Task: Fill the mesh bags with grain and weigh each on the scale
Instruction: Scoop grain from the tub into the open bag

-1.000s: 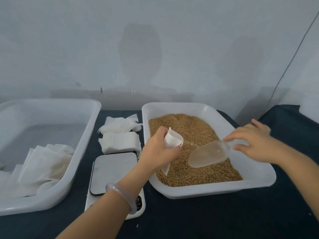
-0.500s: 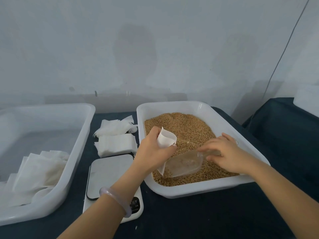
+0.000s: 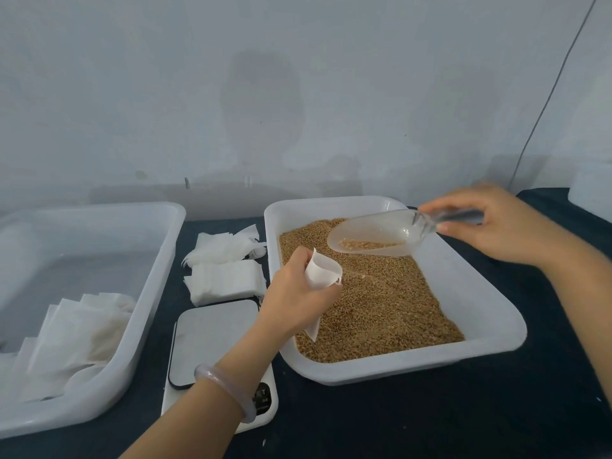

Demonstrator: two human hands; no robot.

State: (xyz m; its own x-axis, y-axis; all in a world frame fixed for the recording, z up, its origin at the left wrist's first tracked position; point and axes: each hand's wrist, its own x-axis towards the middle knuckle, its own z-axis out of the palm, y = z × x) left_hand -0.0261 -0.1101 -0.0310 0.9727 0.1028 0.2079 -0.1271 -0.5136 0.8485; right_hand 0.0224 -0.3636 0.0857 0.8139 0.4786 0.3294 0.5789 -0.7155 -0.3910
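Head view: left hand [image 3: 291, 294] grips an open mesh bag [image 3: 320, 276] over the grain tray [image 3: 490, 313]. Right hand [image 3: 506, 223] fingers curl round a clear scoop [image 3: 377, 235] holding some grain [image 3: 367, 244], raised above the tray beside the scale [image 3: 212, 339]

Pose noted: left forearm [image 3: 198, 409] extended from the near edge of the desk, angled up and to the right, with a pale bangle [image 3: 225, 389] on the wrist. The left hand [image 3: 296, 293] was curled, its back toward the camera, fingers and thumb wrapped round a mesh bag [image 3: 323, 271]. The right forearm [image 3: 583, 293] extended from the right edge, angled up and to the left. The right hand [image 3: 496, 223] was higher than the left and slightly blurred, fingers curled round the handle of a scoop [image 3: 381, 236]. The hands were apart.
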